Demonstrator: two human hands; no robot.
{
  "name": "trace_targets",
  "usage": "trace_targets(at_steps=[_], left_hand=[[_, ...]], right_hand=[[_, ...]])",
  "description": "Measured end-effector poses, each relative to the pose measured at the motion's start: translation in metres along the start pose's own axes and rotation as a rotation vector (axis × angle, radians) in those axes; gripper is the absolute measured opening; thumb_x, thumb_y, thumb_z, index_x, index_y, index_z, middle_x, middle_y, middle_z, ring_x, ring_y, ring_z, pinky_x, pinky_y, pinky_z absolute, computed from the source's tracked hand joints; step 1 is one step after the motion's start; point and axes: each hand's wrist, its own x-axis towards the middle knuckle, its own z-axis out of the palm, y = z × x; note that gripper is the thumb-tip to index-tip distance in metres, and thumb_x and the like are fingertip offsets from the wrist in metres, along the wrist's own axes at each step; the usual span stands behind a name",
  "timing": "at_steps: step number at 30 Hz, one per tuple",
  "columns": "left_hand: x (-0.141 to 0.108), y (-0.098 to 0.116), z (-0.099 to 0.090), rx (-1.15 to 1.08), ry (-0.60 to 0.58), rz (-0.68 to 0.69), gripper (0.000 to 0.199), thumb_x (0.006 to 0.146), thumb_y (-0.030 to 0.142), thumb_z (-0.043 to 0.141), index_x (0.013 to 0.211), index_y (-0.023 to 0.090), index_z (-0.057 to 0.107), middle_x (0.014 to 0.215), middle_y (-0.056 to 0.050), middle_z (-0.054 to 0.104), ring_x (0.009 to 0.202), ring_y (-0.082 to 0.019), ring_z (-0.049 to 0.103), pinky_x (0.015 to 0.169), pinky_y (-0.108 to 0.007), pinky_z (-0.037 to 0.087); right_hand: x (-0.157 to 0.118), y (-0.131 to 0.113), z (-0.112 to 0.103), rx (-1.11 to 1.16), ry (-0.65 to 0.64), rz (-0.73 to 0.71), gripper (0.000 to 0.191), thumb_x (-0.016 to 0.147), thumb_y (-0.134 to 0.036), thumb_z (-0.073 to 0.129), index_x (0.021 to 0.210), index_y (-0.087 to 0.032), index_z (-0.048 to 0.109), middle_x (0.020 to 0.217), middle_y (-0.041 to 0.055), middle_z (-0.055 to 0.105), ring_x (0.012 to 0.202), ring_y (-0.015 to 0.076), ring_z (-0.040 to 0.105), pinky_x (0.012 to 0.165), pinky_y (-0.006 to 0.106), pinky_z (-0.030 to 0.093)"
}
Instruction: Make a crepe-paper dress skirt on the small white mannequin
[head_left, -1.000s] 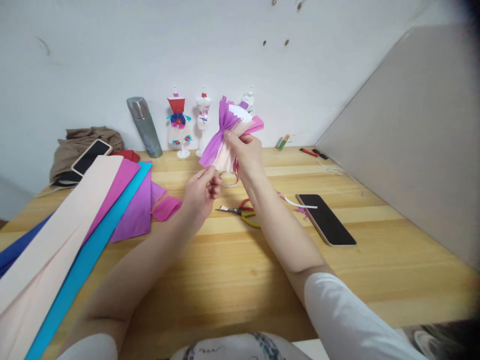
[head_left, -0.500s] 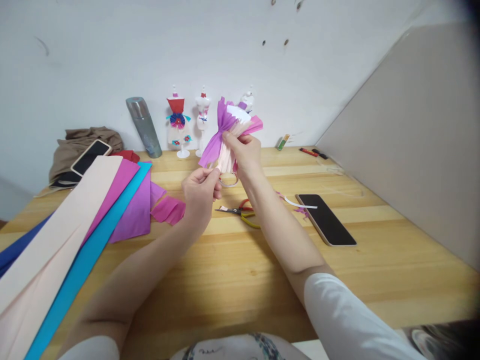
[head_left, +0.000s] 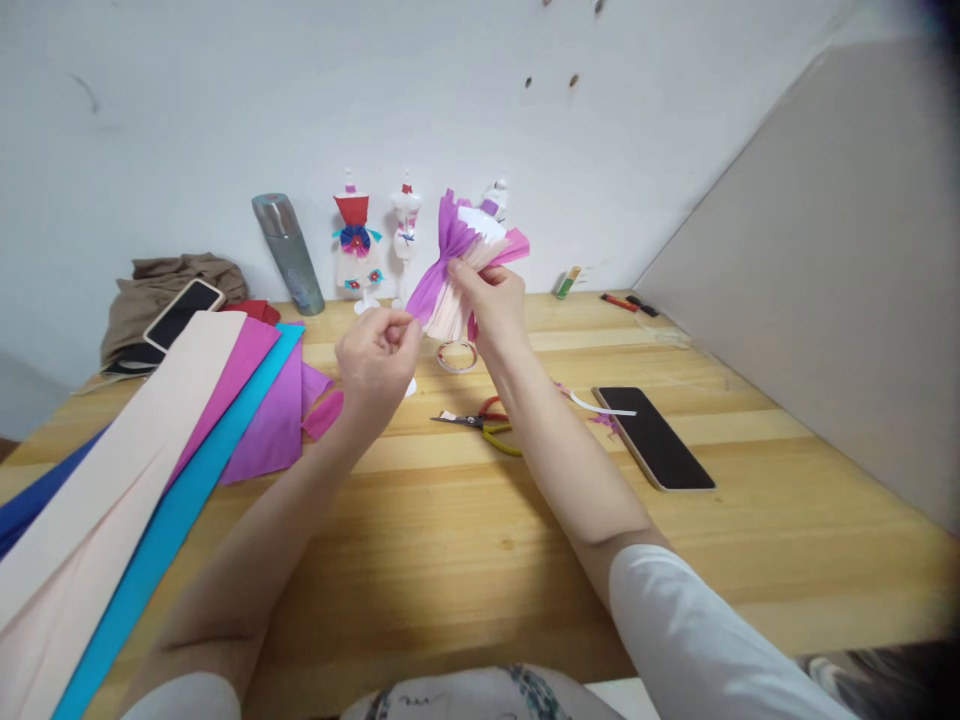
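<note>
My right hand (head_left: 491, 300) pinches a small mannequin dressed in pleated crepe paper, its thumb on the gathered waist. The dress has a purple piece (head_left: 451, 235) on the left, a pale pink skirt (head_left: 450, 305) and a magenta piece at the right. My left hand (head_left: 382, 350) is closed, its fingertips at the lower left edge of the purple paper. A roll of tape (head_left: 457, 357) shows below the skirt. Scissors (head_left: 480, 422) with red and yellow handles lie under my right forearm.
Crepe paper strips (head_left: 172, 430) lie at the left beside a brown cloth (head_left: 176, 270) and a phone. A flask (head_left: 289, 255) and dressed mannequins (head_left: 352, 240) stand by the wall. Another phone (head_left: 656, 438) lies at the right, with markers (head_left: 628, 305) behind.
My left hand has moved left and slightly up, from the pale skirt's bottom to the purple paper's lower edge. My right hand keeps its hold, and the dressed mannequin has shifted slightly right.
</note>
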Motion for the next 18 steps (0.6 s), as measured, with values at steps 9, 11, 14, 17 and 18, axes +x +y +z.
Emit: trace_targets(at_steps=[9,11,14,17,18], left_hand=[[-0.004,-0.025,-0.003,0.643,-0.15,0.517,0.023,0.097,0.02,0.047,0.08,0.022,0.063,0.082,-0.006,0.062,0.077,-0.02,0.059,0.063,-0.033,0.041],[-0.005,-0.029,-0.001,0.652,-0.127,0.559,0.023,0.098,0.02,0.045,0.084,0.022,0.063,0.087,-0.007,0.064,0.082,-0.021,0.06,0.065,-0.034,0.042],[-0.004,-0.032,-0.001,0.627,-0.063,0.61,0.019,0.098,0.021,0.047,0.088,0.023,0.064,0.096,-0.007,0.067,0.086,-0.02,0.061,0.071,-0.033,0.044],[-0.001,-0.032,-0.002,0.544,-0.042,0.652,0.017,0.096,0.018,0.05,0.09,0.024,0.065,0.102,-0.007,0.07,0.086,-0.019,0.061,0.073,-0.033,0.045],[0.0,-0.032,-0.002,0.515,-0.053,0.65,0.017,0.095,0.018,0.051,0.09,0.023,0.066,0.103,-0.007,0.071,0.085,-0.019,0.062,0.073,-0.033,0.044]], right_hand=[[-0.003,-0.002,0.001,-0.01,-0.006,-0.003,0.033,0.061,-0.04,0.082,0.058,-0.016,0.058,0.055,-0.0032,0.053,0.059,0.0106,0.042,0.053,0.027,0.034],[-0.003,-0.002,0.002,-0.017,-0.012,0.0,0.033,0.061,-0.04,0.081,0.058,-0.016,0.058,0.054,-0.0038,0.051,0.058,0.0104,0.041,0.053,0.027,0.033],[-0.004,-0.002,0.002,-0.026,-0.016,-0.005,0.035,0.062,-0.041,0.081,0.056,-0.018,0.057,0.054,-0.0044,0.049,0.058,0.0104,0.04,0.053,0.027,0.033],[-0.004,-0.001,0.002,-0.029,-0.03,-0.009,0.034,0.063,-0.044,0.08,0.057,-0.019,0.058,0.056,-0.0045,0.051,0.059,0.0111,0.043,0.054,0.027,0.036],[-0.004,-0.001,0.002,-0.03,-0.035,-0.006,0.033,0.064,-0.043,0.08,0.058,-0.019,0.058,0.057,-0.004,0.053,0.06,0.0116,0.045,0.055,0.027,0.037]])
